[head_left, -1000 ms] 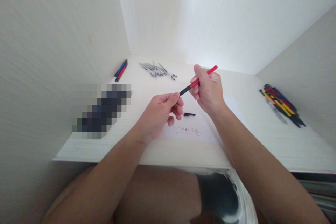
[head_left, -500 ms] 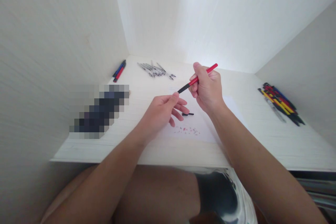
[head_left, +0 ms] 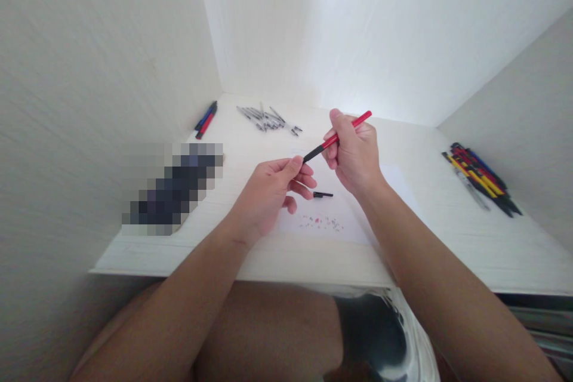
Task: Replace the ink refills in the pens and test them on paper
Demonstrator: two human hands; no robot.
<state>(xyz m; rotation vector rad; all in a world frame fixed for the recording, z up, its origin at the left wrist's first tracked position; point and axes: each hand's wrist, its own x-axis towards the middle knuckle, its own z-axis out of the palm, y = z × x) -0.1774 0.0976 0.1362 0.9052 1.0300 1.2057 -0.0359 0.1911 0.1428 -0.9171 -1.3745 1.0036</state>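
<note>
The right hand (head_left: 356, 158) has its fingers curled shut round the barrel of a red pen (head_left: 341, 135), thumb laid along the top. The pen slants in the air above the sheet of paper (head_left: 362, 224), red end up and away, black end down toward the left hand (head_left: 273, 191). That hand pinches the black tip narrowly between thumb and forefinger, the other fingers loosely bent. One hand steadying the barrel while the other works the end looks like the reason for the slant.

A small black part (head_left: 323, 194) lies on the paper just beside the left hand's fingers. Kept over the sheet, small bits would likely be easier to find.

Whether the left fingertips grip the tip itself or only touch it I cannot tell — the thumb covers it. The specks (head_left: 321, 222) near the paper's front edge are too small to name, and a blurred patch (head_left: 172, 188) hides whatever lies at the left of the table (head_left: 447, 245). Thin grey rods (head_left: 268, 119) lie at the back, well apart, and coloured pens (head_left: 481, 178) lie at the right.
</note>
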